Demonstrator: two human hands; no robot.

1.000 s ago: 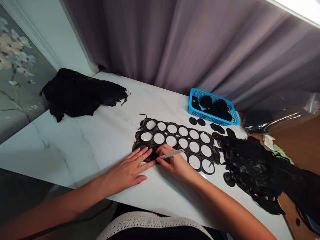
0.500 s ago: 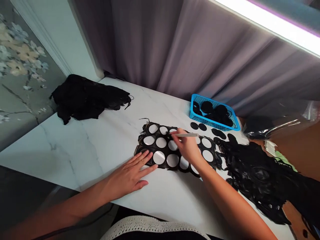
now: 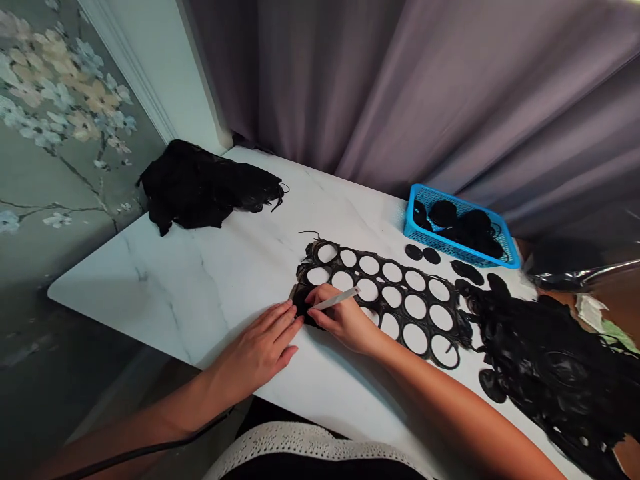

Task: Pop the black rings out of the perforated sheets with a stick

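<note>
A black sheet (image 3: 403, 289) with rows of round cut-outs lies on the white marbled table (image 3: 175, 287), which shows through the holes. My left hand (image 3: 267, 343) rests flat, its fingertips at the sheet's near left corner. Between the closed fingers of my right hand (image 3: 345, 327) is a slim pale stick-like tool (image 3: 339, 299), its exact kind unclear. The tool's lower end is hidden by the fingers, over the dark left part of the sheet. My two hands are close together there.
A blue basket (image 3: 453, 253) holding black discs stands at the back right. Loose black discs (image 3: 431, 256) lie in front of it. To the right spreads a heap of black scrap sheets (image 3: 555, 360). Another black pile (image 3: 200, 187) sits at the far left, by the wall.
My right hand has moved with the tool from the sheet's upper middle down and left, close to my left hand. The left hand remains at the corner. The view has shifted.
</note>
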